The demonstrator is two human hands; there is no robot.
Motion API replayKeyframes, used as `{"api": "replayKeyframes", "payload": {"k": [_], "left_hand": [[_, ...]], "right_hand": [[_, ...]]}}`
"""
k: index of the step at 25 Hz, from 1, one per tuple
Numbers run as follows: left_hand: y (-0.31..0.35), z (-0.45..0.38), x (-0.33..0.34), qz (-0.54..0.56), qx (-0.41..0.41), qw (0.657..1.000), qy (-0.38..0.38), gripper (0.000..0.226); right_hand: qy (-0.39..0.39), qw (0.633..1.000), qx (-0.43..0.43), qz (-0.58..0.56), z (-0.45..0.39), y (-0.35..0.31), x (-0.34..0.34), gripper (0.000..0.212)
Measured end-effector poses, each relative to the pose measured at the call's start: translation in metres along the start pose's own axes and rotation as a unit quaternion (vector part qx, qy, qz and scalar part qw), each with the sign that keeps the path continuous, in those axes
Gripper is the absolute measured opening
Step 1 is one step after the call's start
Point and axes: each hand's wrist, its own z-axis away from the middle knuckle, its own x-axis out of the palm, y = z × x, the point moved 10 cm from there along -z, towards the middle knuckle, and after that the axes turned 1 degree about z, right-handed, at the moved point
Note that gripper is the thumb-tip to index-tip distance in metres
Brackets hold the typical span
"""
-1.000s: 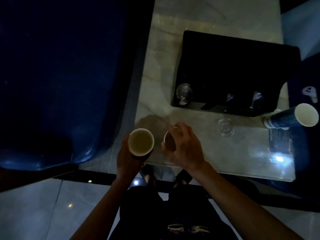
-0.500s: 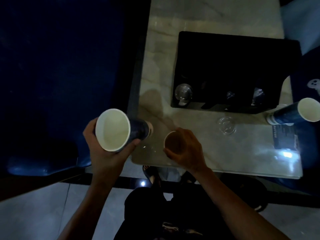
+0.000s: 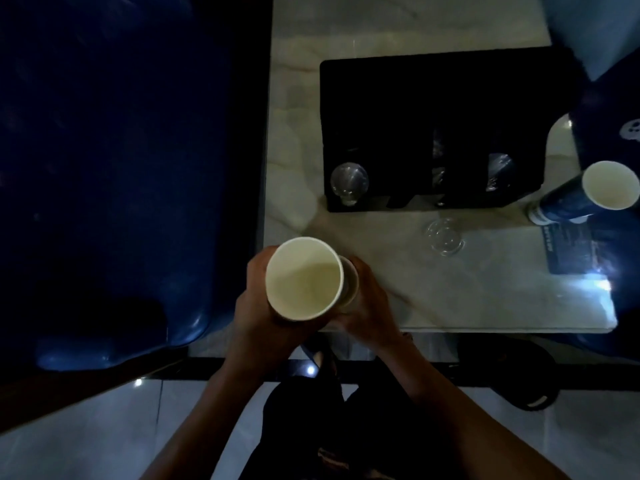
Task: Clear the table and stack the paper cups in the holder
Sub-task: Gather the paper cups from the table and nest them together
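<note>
1. Left hand (image 3: 258,306) has its grip round a paper cup (image 3: 304,278), mouth up, at the table (image 3: 519,306) edge
2. Right hand (image 3: 367,306) grips a second cup (image 3: 350,285), its rim peeking out just right of the first, touching it
3. Beyond the hands: black holder (image 3: 433,109)
4. Far right, well apart: third cup (image 3: 588,195) on the table
5. Clear lid (image 3: 445,237) between

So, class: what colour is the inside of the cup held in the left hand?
Pale cream inside the cup, in the left hand; the head view shows it.
</note>
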Motion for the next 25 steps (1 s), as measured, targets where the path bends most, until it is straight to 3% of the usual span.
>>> {"api": "replayKeyframes", "payload": {"k": [4,8,16,25], "left_hand": [[-0.007,0.003,0.027,-0.01,-0.011,1.0,-0.013,0.096],[-0.015,-0.007,0.07,-0.027,0.002,0.998,-0.048,0.087],[-0.047,-0.01,0.125,-0.028,-0.07,0.991,-0.112,0.094],[-0.057,-0.007,0.134,-0.102,-0.084,0.974,-0.183,0.103]], "right_hand": [[0.018,0.998,-0.03,-0.047,-0.001,0.001,-0.004,0.082],[0.032,0.995,0.015,-0.091,0.002,0.023,-0.021,0.073],[0.028,0.996,0.016,-0.08,0.008,0.024,-0.056,0.086],[0.013,0.998,-0.009,-0.065,0.006,0.029,-0.054,0.086]]}}
